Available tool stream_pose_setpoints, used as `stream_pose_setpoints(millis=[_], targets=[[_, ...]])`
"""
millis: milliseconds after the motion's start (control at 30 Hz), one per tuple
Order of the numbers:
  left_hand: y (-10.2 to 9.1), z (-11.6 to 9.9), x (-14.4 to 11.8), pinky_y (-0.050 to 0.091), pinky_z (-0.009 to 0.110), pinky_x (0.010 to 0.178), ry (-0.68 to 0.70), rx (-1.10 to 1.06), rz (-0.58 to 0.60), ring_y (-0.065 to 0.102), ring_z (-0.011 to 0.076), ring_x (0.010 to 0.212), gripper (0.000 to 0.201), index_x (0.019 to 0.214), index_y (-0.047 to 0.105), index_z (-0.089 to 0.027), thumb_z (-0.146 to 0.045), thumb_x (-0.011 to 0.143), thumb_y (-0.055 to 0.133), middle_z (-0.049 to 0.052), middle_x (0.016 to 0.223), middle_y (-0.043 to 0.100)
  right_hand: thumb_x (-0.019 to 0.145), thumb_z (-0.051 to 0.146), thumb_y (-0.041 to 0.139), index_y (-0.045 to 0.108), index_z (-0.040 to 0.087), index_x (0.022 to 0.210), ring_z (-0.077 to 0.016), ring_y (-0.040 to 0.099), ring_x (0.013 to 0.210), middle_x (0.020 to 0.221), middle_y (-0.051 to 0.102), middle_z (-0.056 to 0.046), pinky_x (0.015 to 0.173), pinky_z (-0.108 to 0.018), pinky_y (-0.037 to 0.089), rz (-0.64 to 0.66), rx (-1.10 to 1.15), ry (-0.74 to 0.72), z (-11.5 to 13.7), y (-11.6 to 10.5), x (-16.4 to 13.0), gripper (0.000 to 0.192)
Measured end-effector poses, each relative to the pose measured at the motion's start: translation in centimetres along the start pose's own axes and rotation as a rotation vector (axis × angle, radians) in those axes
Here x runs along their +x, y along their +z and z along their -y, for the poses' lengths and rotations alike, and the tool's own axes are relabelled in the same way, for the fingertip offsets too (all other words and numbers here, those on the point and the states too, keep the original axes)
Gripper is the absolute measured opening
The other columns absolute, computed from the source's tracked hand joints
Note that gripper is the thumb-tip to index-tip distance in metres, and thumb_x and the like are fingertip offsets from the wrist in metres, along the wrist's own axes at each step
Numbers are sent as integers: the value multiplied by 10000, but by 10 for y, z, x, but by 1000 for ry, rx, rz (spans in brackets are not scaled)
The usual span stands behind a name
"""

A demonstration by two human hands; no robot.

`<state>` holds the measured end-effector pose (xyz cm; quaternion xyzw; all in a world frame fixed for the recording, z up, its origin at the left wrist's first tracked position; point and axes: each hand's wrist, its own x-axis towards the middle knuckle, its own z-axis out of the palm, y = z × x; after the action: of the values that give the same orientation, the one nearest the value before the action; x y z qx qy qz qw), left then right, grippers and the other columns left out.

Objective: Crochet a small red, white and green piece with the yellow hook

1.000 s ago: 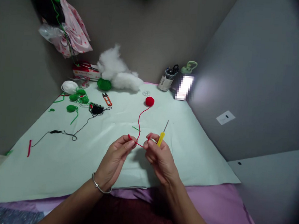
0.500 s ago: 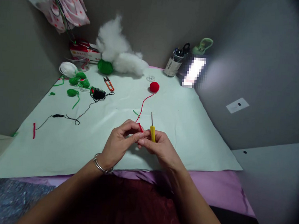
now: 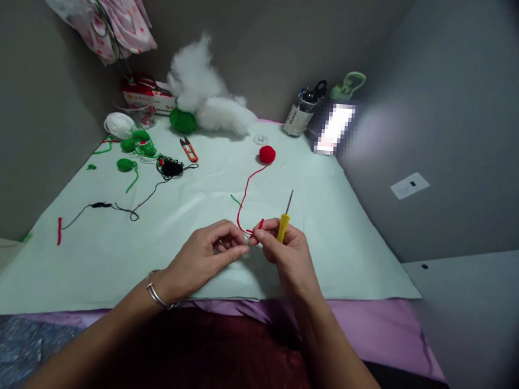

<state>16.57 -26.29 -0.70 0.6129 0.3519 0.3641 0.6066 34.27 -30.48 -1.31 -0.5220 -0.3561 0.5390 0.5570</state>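
Observation:
My right hand (image 3: 289, 247) is closed around the yellow handle of a crochet hook (image 3: 283, 227), whose metal tip points up and away. Its thumb and forefinger also pinch a small strip of red crochet work (image 3: 261, 224). Red yarn (image 3: 241, 208) curves from that strip back to a red yarn ball (image 3: 267, 155). My left hand (image 3: 209, 250) is just left of the strip, with thumb and fingers apart. Its fingertips come close to the yarn; whether they touch it I cannot tell. A short green yarn piece (image 3: 236, 200) lies just beyond.
Orange thread snips (image 3: 188, 150), tangled black yarn (image 3: 171, 167) and green yarn balls (image 3: 127, 165) lie at the left. White stuffing (image 3: 204, 90) is heaped at the back. A pen cup (image 3: 298, 120) and a bright blurred screen (image 3: 335, 128) stand back right, by the partition wall (image 3: 460, 125).
My hands have moved apart. The right one has shifted slightly right with the hook and the red strip, and the left one has let go of the strip and opened.

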Motion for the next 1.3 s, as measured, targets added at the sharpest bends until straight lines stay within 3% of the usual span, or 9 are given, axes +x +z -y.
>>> stream_pose_setpoints(millis=[167, 267, 367, 600, 867, 1033, 1300], targets=[[-2, -1, 0, 547, 306, 751, -86, -127, -3, 688, 222, 840, 260, 1009, 822, -238, -206, 755, 868, 89, 949, 775, 765, 421, 853, 720, 199, 833, -62, 311, 468, 655, 687, 22, 474, -253, 229, 32, 8, 29, 0, 0, 1, 268], [2, 2, 1, 557, 316, 783, -78, -144, -27, 699, 229, 887, 189, 989, 830, -236, -271, 804, 840, 86, 947, 782, 742, 429, 865, 731, 206, 800, -78, 380, 500, 621, 629, 36, 493, -256, 277, 21, 8, 15, 0, 2, 0, 267], [5, 7, 1, 553, 302, 736, -73, -153, -66, 702, 209, 806, 135, 928, 844, -237, -281, 800, 843, 76, 875, 788, 739, 429, 859, 736, 214, 769, -103, 469, 548, 622, 607, 34, 530, -264, 355, 10, -16, -11, 1, 5, -1, 250], [12, 5, 1, 549, 311, 690, -63, -75, -166, 708, 209, 723, 94, 820, 847, -245, -303, 747, 860, 60, 809, 801, 717, 416, 875, 742, 219, 749, -143, 610, 671, 723, 703, -2, 659, -288, 486, -6, -70, -40, 7, 9, -3, 240], [11, 3, 1, 507, 305, 656, -10, -16, -184, 648, 200, 677, 75, 731, 818, -233, -283, 787, 810, 43, 697, 746, 779, 403, 816, 732, 223, 728, -162, 638, 679, 710, 717, -3, 681, -297, 519, 36, -129, -121, 14, 13, -8, 205], [12, 2, -1, 513, 298, 645, -12, -58, -165, 644, 189, 657, 95, 732, 807, -229, -293, 802, 804, 36, 678, 726, 778, 371, 811, 731, 219, 729, -154, 607, 668, 709, 702, -1, 636, -281, 476, -73, -197, -166, 8, 13, -8, 178], [15, 6, -3, 568, 305, 716, -46, -183, -164, 703, 185, 689, 80, 786, 797, -236, -291, 843, 790, 31, 705, 757, 759, 371, 838, 753, 217, 782, -140, 583, 640, 729, 702, -4, 620, -283, 474, -167, -112, -167, 7, 15, -11, 177]])
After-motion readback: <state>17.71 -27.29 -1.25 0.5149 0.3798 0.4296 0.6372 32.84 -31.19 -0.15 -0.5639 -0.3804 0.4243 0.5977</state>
